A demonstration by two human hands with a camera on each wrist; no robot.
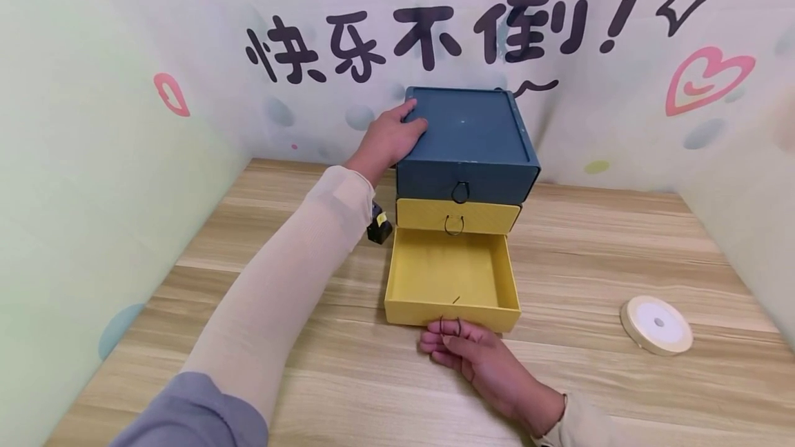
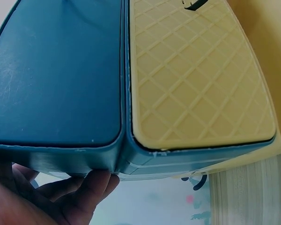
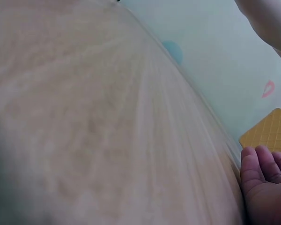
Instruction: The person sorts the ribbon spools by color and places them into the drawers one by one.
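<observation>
A small drawer unit stands towards the back of the table, its blue top box above a closed yellow drawer. Below that, a yellow bottom drawer is pulled out, with a small dark sliver near its front inside. My left hand rests on the unit's upper left edge; in the left wrist view its fingers touch the blue side wall. At the bottom drawer's front, my right hand pinches its dark loop handle, palm turned up. The right wrist view shows only part of that hand.
A roll of pale ribbon lies on the table at the right. Beside the unit's left side sits a small black object with a yellow mark, partly behind my left sleeve. Printed cloth walls enclose the table's back and sides.
</observation>
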